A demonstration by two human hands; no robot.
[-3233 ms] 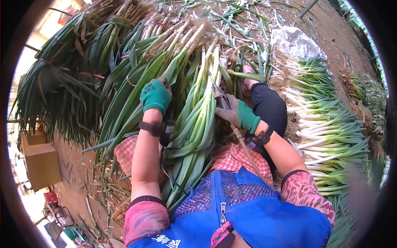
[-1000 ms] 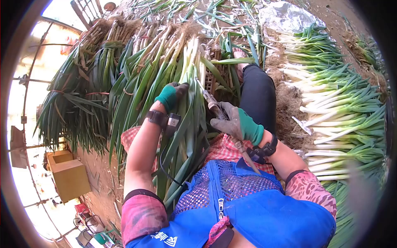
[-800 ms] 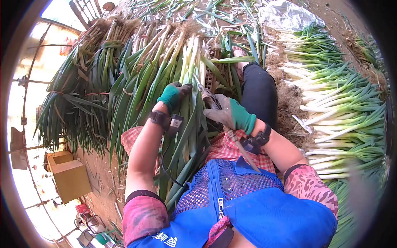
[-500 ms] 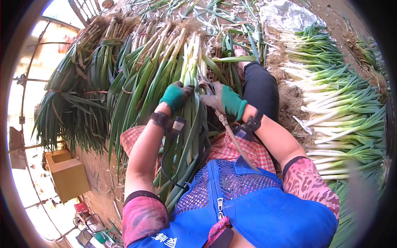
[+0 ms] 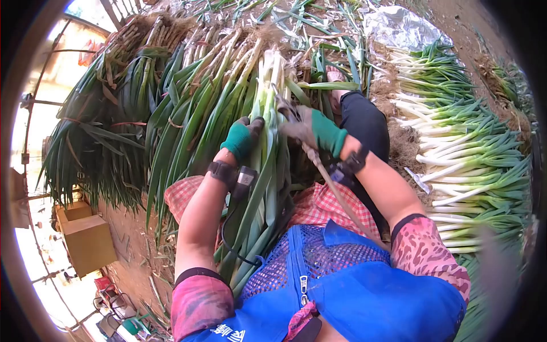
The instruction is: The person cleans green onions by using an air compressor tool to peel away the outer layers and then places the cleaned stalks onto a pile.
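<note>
Tan box (image 5: 88,245) off to L, contents unclear; L hand (image 5: 244,137) fingers on leeks (image 5: 268,108), grip unclear; R hand (image 5: 316,130) fingers clenched round nozzle (image 5: 286,108).

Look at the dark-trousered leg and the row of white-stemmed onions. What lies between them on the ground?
In the head view, a brown tangle of roots lies between the leg and the onions, with a pale strip near the onions.
</note>
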